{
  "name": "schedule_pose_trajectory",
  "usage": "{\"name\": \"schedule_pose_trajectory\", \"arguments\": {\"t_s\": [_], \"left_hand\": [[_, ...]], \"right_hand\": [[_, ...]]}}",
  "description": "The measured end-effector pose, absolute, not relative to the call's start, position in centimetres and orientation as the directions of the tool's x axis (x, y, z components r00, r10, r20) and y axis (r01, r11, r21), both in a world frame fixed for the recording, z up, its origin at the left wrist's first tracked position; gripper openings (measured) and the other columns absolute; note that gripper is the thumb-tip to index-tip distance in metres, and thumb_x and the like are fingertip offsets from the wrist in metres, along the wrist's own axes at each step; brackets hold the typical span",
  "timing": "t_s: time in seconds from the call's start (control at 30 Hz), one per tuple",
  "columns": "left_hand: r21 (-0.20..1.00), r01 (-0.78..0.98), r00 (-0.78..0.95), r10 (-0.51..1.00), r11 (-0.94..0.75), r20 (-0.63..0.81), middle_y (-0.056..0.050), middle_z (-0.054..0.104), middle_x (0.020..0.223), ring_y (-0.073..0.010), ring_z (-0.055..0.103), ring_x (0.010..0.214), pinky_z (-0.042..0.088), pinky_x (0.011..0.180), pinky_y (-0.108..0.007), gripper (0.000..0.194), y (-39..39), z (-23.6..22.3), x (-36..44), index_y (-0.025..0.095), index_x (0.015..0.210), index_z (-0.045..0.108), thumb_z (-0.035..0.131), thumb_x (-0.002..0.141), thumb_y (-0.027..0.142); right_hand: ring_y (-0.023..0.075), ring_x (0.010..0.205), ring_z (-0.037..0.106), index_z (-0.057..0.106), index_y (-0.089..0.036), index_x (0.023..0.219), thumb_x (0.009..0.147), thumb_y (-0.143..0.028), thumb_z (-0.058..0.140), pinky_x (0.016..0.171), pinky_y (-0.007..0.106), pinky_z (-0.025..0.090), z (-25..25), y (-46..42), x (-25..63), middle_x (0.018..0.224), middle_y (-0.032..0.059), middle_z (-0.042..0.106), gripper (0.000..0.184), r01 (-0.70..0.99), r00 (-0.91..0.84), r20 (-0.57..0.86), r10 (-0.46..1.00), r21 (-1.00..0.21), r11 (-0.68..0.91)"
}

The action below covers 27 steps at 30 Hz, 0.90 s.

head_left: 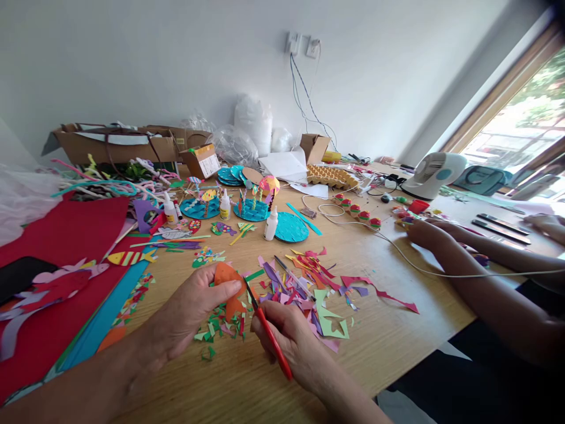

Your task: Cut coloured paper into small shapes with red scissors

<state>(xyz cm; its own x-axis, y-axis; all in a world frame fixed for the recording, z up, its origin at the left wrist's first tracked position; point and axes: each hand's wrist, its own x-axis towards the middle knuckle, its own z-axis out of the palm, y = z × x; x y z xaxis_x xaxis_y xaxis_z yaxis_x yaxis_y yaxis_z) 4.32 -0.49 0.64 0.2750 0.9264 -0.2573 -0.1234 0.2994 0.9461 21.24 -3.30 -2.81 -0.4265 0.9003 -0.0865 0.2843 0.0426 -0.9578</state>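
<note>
- The left hand [194, 303] pinches the orange paper [225, 273] between its fingers, above the table [247, 386]; its thumb, near the blades, could get nicked by a slip.
- The right hand's [293, 338] fingers grip the red scissors [272, 337]; a twist there could tear the paper's edge.

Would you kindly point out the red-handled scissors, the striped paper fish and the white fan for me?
Red-handled scissors [274, 344]: head view, on the red handle.
Striped paper fish [127, 258]: head view, middle of its body.
White fan [430, 171]: head view, on the fan's head.
</note>
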Motion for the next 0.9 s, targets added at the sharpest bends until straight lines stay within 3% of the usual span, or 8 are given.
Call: {"name": "schedule_pose_trajectory", "arguments": {"t_s": [0.53,0.9], "left_hand": [[0.935,-0.048,0.301,0.898,0.350,-0.321,0.002,0.064,0.058,-0.0126,0.055,0.056,0.044,0.058,-0.023,0.018,-0.31,1.45,3.76,0.016,0.064,0.060,0.069,0.066,0.032],[0.941,-0.163,0.224,0.940,0.297,-0.258,0.005,0.062,0.055,-0.0089,0.052,0.052,0.042,0.053,-0.018,0.011,-0.59,1.35,3.97,0.017,0.062,0.063,0.069,0.067,0.025]], "right_hand": [[0.0066,0.047,0.031,0.038,-0.018,0.060,0.089,-0.040,0.042,0.044,0.021,0.020,-2.63,-3.31,21.36,0.050,-0.0060,0.035,0.036,0.388,-0.446,-0.085,0.891,-0.915,0.107],[0.0071,0.050,0.038,0.044,-0.017,0.065,0.088,-0.030,0.042,0.046,0.017,0.027,-1.96,-3.42,21.34,0.054,-0.0050,0.044,0.027,0.324,-0.485,-0.121,0.866,-0.945,0.049]]}}
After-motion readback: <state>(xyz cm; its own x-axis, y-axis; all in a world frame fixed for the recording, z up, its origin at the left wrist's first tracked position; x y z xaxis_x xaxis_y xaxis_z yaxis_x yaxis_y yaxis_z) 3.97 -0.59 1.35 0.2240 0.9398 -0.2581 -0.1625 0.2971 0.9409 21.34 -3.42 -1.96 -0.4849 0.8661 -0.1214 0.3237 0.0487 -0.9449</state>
